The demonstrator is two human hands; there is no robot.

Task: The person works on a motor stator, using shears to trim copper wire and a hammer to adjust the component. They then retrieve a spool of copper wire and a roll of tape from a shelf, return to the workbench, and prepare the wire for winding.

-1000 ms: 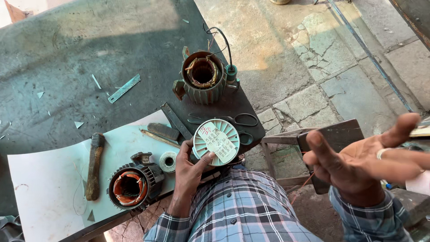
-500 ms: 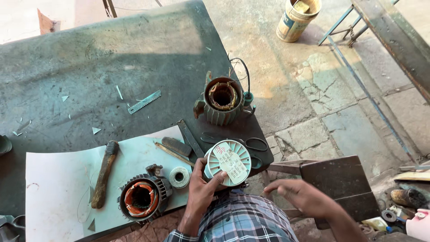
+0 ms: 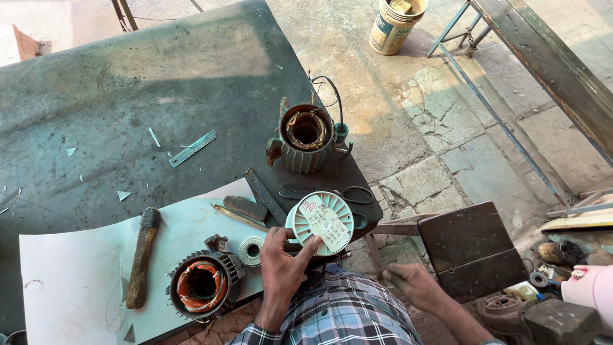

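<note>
My left hand (image 3: 281, 268) grips a pale green wire spool (image 3: 322, 220) by its rim, with the spool's labelled white face turned up at the near edge of the dark table (image 3: 128, 96). My right hand (image 3: 412, 284) hangs low over my checked shirt, right of the spool, fingers drawn together; nothing shows in them. A motor stator with orange-brown windings (image 3: 201, 287) lies on a white sheet (image 3: 70, 281) just left of my left hand. A second green motor housing (image 3: 306, 137) with a black wire stands behind the spool.
Scissors (image 3: 348, 193), a small tape roll (image 3: 251, 249), a flat file (image 3: 246, 207), a wooden-handled tool (image 3: 142, 255) and a metal ruler (image 3: 191, 148) lie on the table. A dark wooden stool (image 3: 472, 249) stands to the right, and a bucket (image 3: 396, 22) on the paved floor.
My right hand dropped from a raised, open-palm pose down to my lap and closed its fingers. My left hand stayed on the spool. The view tilted further over the table.
</note>
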